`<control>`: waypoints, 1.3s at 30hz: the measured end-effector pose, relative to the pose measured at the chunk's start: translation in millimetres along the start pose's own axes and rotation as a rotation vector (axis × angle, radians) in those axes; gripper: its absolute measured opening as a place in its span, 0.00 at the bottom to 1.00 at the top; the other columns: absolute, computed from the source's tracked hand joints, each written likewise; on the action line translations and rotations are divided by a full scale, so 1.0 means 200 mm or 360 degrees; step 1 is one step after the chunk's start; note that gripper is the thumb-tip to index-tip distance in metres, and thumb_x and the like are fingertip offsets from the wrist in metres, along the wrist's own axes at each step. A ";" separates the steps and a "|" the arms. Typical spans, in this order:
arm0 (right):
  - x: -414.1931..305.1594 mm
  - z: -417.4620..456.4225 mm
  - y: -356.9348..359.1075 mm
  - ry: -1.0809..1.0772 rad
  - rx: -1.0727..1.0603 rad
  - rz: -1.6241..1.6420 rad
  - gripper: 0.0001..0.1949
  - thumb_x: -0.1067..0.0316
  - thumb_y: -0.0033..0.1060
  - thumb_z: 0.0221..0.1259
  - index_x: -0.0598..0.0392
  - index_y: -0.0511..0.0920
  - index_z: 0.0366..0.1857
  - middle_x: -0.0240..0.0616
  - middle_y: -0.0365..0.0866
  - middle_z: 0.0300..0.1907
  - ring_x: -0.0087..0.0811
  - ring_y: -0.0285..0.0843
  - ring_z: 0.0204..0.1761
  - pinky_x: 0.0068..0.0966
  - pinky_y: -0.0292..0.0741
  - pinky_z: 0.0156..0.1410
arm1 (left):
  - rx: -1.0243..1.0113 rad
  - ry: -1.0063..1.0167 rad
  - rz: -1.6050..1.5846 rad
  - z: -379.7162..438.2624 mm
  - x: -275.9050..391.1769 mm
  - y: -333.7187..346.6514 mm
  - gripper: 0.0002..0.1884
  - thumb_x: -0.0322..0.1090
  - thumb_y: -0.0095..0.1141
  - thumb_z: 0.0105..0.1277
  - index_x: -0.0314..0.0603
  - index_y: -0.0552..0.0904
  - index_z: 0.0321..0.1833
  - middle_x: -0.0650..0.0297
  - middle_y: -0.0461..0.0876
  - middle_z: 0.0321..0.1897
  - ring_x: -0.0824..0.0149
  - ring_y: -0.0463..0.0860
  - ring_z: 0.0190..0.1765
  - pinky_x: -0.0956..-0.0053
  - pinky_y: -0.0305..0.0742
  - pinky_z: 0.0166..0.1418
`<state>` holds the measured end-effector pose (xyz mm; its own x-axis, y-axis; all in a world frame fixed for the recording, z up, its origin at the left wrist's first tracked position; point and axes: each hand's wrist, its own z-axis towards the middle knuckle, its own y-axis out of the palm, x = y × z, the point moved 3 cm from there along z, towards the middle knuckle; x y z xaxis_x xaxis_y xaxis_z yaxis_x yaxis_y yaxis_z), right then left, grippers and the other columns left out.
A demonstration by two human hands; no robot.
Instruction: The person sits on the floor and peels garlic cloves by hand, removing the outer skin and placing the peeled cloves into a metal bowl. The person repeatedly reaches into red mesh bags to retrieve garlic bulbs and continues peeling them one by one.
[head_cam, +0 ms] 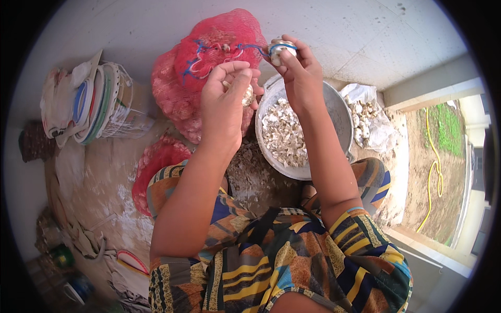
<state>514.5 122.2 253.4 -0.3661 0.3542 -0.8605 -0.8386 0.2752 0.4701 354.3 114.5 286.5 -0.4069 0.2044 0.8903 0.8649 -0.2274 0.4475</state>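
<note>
My left hand holds a whitish bulb, apparently garlic, partly hidden by the fingers. Up and to the right, my right hand grips another pale bulb with a blue cord around it. The cord runs left to a large red mesh sack full of bulbs, which stands behind my left hand. Beneath my right forearm is a round metal basin, with many pale peels or pieces inside.
A white plastic bag with bulbs lies right of the basin. A smaller red mesh bag is by my left knee. Stacked buckets and lids stand at left. Beyond the ledge at right, a yellow hose lies on bare ground.
</note>
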 end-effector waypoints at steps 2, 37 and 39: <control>-0.06 -0.11 -0.01 -0.0129 -0.0055 0.0101 0.20 0.72 0.55 0.71 0.65 0.68 0.64 0.51 0.76 0.60 0.45 0.79 0.62 0.40 0.78 0.69 | -0.0119 -0.0087 0.0050 0.01 -0.06 0.02 0.15 0.38 0.58 0.74 0.34 0.76 0.56 0.59 0.84 0.41 0.71 0.82 0.33 0.78 0.75 0.30; -0.10 -0.37 -0.17 0.0130 -0.0314 0.0207 0.17 0.53 0.47 0.78 0.60 0.75 0.43 0.50 0.81 0.50 0.46 0.77 0.61 0.45 0.74 0.69 | -0.0733 -0.0186 0.1117 -0.05 -0.24 0.17 0.24 0.42 0.74 0.61 0.28 0.83 0.50 0.60 0.86 0.42 0.71 0.83 0.42 0.75 0.78 0.50; -0.03 -0.36 -0.20 0.0054 -0.0332 0.0284 0.18 0.54 0.45 0.78 0.60 0.75 0.39 0.51 0.81 0.50 0.46 0.77 0.62 0.45 0.74 0.70 | -0.0761 0.0140 0.1193 -0.04 -0.26 0.18 0.24 0.42 0.74 0.59 0.26 0.83 0.49 0.59 0.86 0.40 0.70 0.83 0.41 0.74 0.78 0.51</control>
<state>520.2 45.3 225.5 -0.5260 0.3494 -0.7754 -0.8231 0.0201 0.5675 403.6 87.4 256.8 0.1783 -0.2268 0.9575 0.7057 -0.6487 -0.2851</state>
